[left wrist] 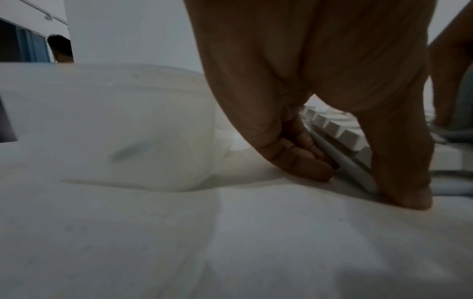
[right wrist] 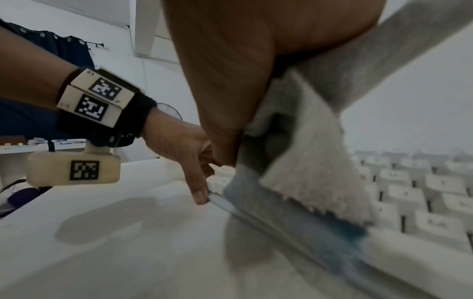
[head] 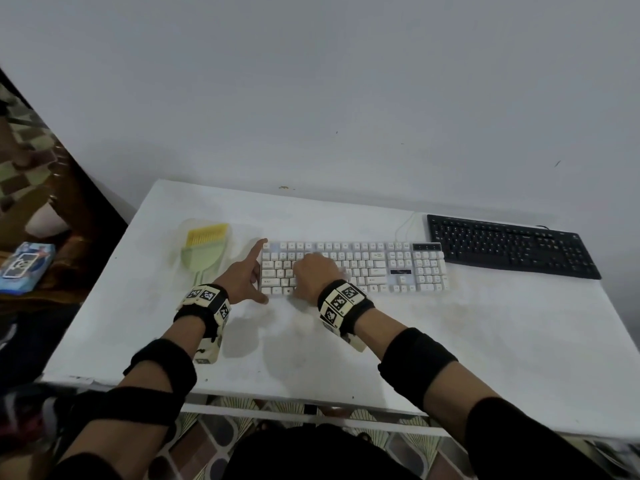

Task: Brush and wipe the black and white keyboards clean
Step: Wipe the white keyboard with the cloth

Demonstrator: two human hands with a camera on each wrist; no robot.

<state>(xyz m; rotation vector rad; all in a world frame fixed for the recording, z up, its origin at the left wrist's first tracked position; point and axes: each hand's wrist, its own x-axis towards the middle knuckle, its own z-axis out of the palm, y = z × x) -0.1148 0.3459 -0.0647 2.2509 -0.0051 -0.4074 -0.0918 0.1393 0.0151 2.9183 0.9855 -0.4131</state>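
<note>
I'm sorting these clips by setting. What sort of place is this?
Probably a room in a home, not an office: a plain white table against a bare wall, patterned floor tiles beneath, and a dark curtain on a rod.

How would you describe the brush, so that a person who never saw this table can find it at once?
Start at the white table against the wall and find the white keyboard in its middle. Just beyond that keyboard's left end, past the left hand, lies the brush in a clear tray. It is the only coloured thing there: pale green body, yellow bristles pointing toward the wall.
</note>
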